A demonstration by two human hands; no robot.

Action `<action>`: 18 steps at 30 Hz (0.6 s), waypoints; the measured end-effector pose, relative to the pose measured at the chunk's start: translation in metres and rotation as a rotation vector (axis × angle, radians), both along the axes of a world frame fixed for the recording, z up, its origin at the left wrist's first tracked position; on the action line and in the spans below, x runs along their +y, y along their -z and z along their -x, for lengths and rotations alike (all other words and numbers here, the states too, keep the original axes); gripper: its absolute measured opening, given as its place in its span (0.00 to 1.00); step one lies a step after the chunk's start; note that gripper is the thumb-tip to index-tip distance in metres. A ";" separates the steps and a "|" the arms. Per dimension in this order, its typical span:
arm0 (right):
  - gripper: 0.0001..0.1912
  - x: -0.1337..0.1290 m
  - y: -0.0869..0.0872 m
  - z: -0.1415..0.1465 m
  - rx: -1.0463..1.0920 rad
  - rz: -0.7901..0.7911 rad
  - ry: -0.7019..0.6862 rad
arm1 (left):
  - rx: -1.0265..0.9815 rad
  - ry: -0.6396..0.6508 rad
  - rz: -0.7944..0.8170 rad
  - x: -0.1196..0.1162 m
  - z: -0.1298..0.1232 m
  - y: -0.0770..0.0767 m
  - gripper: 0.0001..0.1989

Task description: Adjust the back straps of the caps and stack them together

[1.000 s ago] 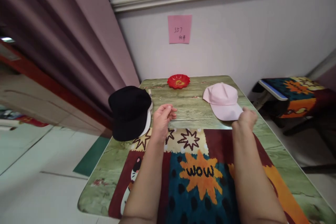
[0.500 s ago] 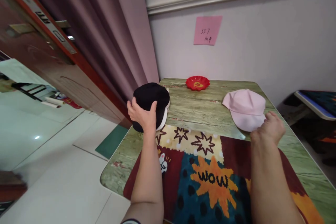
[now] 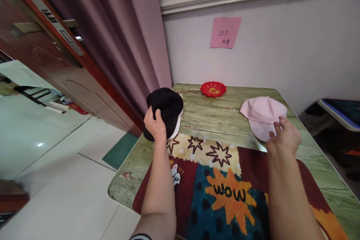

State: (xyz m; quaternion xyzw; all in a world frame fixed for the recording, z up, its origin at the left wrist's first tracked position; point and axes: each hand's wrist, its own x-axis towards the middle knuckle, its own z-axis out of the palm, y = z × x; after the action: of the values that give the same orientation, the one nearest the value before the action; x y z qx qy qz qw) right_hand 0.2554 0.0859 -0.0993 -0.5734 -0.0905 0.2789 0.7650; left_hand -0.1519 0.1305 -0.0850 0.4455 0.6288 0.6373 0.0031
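On the table's left lies a black cap (image 3: pixel 167 105) with a white brim edge showing at its right side. My left hand (image 3: pixel 155 124) is at the cap's near left side, thumb and fingers apart; whether the fingertips touch the fabric I cannot tell. At the right lies a pale pink cap (image 3: pixel 263 110), its brim pointing toward me. My right hand (image 3: pixel 285 137) is by the right side of that brim, fingers loosely apart and overlapping its edge in view. Neither hand visibly grips a cap.
A red scalloped dish (image 3: pixel 213 89) sits at the back of the wood-patterned table (image 3: pixel 208 114). A colourful "WOW" mat (image 3: pixel 229 191) covers the near part. A pink note (image 3: pixel 225 32) is on the wall. The wooden door (image 3: pixel 92 93) and purple curtain (image 3: pixel 140 26) border the left.
My right hand's fingers have loosened and spread beside the pink brim. My left hand has narrowed its spread and shifted slightly right. Both caps stay in place; the view shifts slightly.
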 end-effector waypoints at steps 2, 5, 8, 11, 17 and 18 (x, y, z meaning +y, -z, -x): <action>0.08 -0.002 -0.008 0.008 0.007 0.013 0.053 | -0.024 -0.006 -0.022 0.000 -0.001 -0.002 0.19; 0.07 -0.005 -0.018 0.016 0.019 0.011 0.046 | -0.017 -0.043 -0.050 -0.002 -0.004 -0.008 0.21; 0.06 -0.007 -0.020 0.019 0.031 -0.017 0.028 | -0.003 -0.066 -0.087 -0.006 -0.007 -0.019 0.23; 0.08 -0.008 -0.021 0.021 0.047 -0.044 0.000 | -0.024 -0.052 -0.118 -0.013 -0.011 -0.032 0.22; 0.07 -0.012 -0.031 0.035 0.072 -0.132 -0.168 | -0.091 -0.025 -0.253 -0.034 -0.028 -0.065 0.21; 0.08 -0.013 -0.034 0.039 0.065 -0.152 -0.222 | -0.107 -0.001 -0.274 -0.036 -0.034 -0.069 0.22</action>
State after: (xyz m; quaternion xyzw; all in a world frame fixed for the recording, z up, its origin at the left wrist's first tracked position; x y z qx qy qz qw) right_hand 0.2167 0.0726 -0.0651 -0.4908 -0.1494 0.3725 0.7733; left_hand -0.1176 0.0942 -0.0159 0.4068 0.5352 0.7399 -0.0247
